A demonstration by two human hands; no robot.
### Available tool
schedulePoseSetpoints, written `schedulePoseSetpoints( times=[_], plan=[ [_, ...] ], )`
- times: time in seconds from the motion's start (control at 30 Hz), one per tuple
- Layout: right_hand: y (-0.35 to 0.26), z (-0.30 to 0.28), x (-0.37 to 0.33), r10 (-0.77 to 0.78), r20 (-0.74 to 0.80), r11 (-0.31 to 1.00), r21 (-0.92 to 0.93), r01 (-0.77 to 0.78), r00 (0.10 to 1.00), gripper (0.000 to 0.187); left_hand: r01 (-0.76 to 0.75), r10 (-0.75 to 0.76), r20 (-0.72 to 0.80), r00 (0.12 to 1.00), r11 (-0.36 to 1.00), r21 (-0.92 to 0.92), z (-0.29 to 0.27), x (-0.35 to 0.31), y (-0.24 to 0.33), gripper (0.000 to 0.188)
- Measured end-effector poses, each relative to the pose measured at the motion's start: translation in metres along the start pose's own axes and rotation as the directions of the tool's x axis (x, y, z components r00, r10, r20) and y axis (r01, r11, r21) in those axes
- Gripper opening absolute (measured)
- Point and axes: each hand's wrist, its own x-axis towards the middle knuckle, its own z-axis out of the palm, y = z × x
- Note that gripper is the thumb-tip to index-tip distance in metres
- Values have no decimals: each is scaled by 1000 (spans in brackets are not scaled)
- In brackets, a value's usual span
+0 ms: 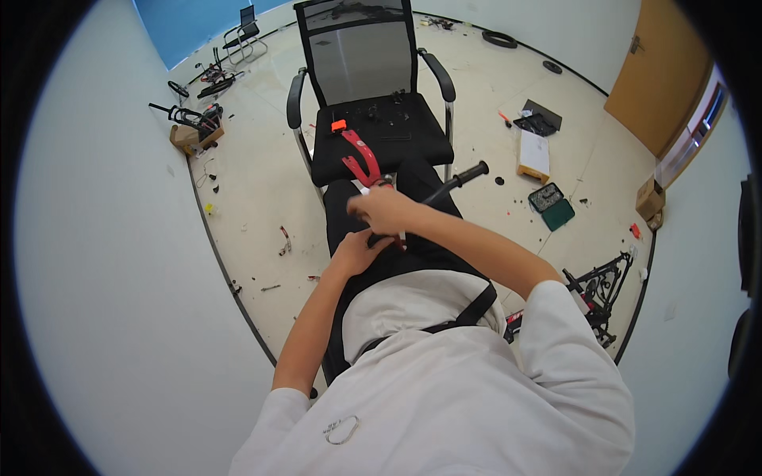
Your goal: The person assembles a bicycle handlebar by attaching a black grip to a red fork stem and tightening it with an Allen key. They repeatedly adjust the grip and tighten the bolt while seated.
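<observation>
Fitting red forked part [363, 154], seemingly: at chair [425, 143] front.
Left hand [357, 252], right hand [387, 210]: closure hidden, can't tell.
Black bar [454, 183]: next calls for steadying.

Chair back [361, 67] cropped at the top
From here the right hand [387, 210] hides a stretch of the red forked part [361, 151]; dark bits [373, 113] on the seat [429, 144] are too small to name.

Small dark lettering [332, 427] on the white T-shirt [476, 397]
</observation>
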Motion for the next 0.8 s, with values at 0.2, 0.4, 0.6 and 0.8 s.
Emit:
schedulePoseSetpoints(
  times=[0.2, 0.4, 0.6, 0.8],
  plan=[
    [-11, 0, -97, -270, -37, 954, -144, 262, 962, 19, -186, 186, -24, 982, 982, -21, 25, 4, -21, 33],
    [9, -39, -159, -250, 9, 958, -140, 249, 968, 13, -42, 42, 30, 999, 999, -11, 4, -1, 4, 42],
    [18, -56, -170, -181, -29, 982, -63, 179, 983, 18, -77, 77, 18, 997, 997, 16, 7, 3, 8, 43],
    [45, -75, -177, -24, -79, 1000, 17, 25, 997, 35, 20, -20, 34, 999, 1000, -6, 4, -2, 11, 48]
  ],
)
